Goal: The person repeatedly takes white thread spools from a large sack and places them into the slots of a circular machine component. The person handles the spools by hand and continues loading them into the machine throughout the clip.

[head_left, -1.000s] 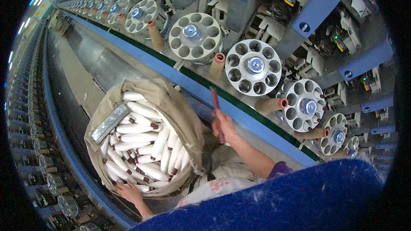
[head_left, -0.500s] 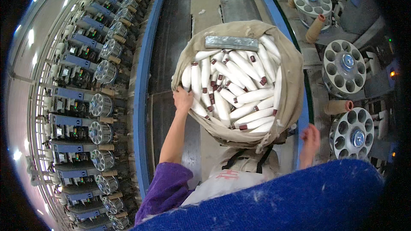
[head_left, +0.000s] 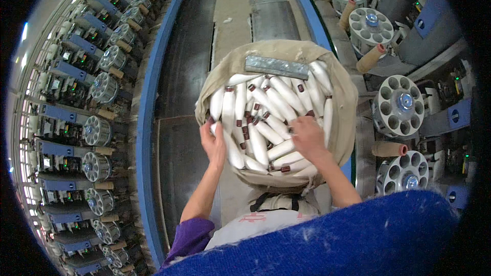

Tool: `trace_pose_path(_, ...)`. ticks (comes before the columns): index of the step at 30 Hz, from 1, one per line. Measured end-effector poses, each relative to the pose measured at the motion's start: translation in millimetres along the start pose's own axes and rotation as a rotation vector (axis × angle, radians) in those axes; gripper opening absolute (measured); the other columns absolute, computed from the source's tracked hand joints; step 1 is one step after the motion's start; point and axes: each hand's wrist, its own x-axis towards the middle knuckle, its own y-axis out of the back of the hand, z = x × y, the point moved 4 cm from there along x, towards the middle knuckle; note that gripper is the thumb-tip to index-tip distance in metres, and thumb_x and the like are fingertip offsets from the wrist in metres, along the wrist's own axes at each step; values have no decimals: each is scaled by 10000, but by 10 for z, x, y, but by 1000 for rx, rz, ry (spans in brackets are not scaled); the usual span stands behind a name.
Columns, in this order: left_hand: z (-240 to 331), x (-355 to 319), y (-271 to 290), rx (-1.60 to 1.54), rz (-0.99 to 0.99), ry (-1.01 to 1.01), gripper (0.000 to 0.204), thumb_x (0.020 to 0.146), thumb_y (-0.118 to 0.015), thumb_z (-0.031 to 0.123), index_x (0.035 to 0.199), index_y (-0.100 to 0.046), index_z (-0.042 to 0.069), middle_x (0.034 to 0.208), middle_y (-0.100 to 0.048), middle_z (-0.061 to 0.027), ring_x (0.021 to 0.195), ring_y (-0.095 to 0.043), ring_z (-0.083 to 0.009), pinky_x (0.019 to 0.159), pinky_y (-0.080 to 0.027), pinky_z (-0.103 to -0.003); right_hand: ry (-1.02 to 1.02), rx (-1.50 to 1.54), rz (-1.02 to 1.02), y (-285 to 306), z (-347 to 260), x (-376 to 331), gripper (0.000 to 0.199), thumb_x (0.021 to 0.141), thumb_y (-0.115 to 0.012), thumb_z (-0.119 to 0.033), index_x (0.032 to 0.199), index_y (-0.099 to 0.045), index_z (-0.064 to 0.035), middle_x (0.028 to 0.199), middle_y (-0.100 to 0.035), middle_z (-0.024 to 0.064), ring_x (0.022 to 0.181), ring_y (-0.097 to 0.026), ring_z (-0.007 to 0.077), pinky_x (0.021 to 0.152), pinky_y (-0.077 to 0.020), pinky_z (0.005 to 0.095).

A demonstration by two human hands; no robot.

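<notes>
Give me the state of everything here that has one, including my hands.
Cloth sack: open at top, well filled.
White bobbins: wound, lying jumbled.
Metal bar: lying at the sack's far side.
Left hand: fingers curled by a bobbin end, grip unclear.
Right hand: fingers bent over bobbins, hold hidden.
Ceiling lamp: lit.

The right hand [head_left: 308, 137] hides whatever its curled fingers touch among the yarn bobbins [head_left: 260, 143], which partly cover one another, while blue fuzzy cloth [head_left: 327, 235], cut off below, overlaps the nearest round magazine [head_left: 401, 166].
</notes>
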Motion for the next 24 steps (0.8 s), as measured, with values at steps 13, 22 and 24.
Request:
trace_pose_path(13,-76,-701,-999,792,-1807,-1409,399,710,-620,127,1095,-520,97,1057,-528,-31,1099,-421,-206,723,-494,-308,-883,1703,222,377,259,-950,503,717,-641,-178,1157,-465,-9,920,-592,166,689,-612,230,554,-516,326)
trace_pose_path(22,534,-252,-827,404,-1691,-944,561,753,-655,218,1237,-419,61,1141,-497,-157,1027,-494,-277,828,-452,-390,-918,1166,129,-1461,512,359,394,654,-720,-104,992,-574,39,911,-615,109,813,-588,216,653,-499,368)
trace_pose_path(24,662,118,-701,116,-1527,-564,566,778,-660,164,1272,-397,79,1117,-515,-121,1005,-506,-246,829,-453,-363,-960,1005,179,-1520,531,529,384,644,-719,-57,976,-564,56,904,-610,132,783,-604,221,633,-504,349)
